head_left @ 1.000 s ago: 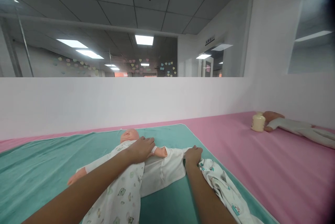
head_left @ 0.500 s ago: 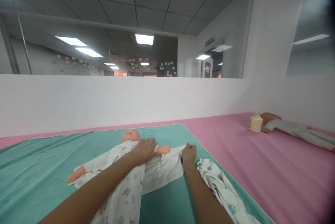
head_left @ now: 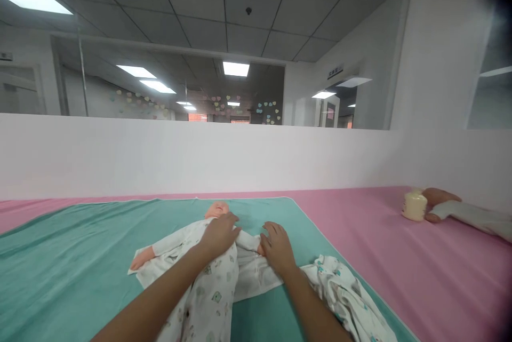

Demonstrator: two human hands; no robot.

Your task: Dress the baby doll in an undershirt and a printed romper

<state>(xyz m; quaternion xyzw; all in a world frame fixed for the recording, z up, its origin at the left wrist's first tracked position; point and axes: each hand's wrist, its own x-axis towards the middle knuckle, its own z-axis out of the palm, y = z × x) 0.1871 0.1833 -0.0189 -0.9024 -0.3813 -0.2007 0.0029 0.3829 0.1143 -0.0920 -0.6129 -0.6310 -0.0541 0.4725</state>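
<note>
A baby doll [head_left: 218,209] lies on its back on a teal cloth [head_left: 100,240], dressed in a white printed baby gown [head_left: 214,283]. My left hand [head_left: 219,235] is on the doll's chest and shoulder, its fingers bent and closed on the gown's fabric. My right hand [head_left: 279,246] is over the doll's hand at the sleeve's end, fingers apart and partly hiding it. The white sleeve [head_left: 247,240] covers that arm nearly to the hand. Beneath the arm, a white flap of cloth [head_left: 260,275] spreads flat. The doll's other arm [head_left: 146,256] stretches out to the left.
A crumpled white printed garment [head_left: 344,283] lies at the teal cloth's right edge. On the pink cover [head_left: 360,214] stand a cream bottle [head_left: 414,206] and, beside it, another doll [head_left: 476,214] lying in pale clothes. A white wall [head_left: 180,158] with windows rises behind.
My right hand has let go of the outspread cloth and moved left onto the doll's hand, its fingers opening. More of the doll's forearm is covered by the sleeve. The view has shifted left.
</note>
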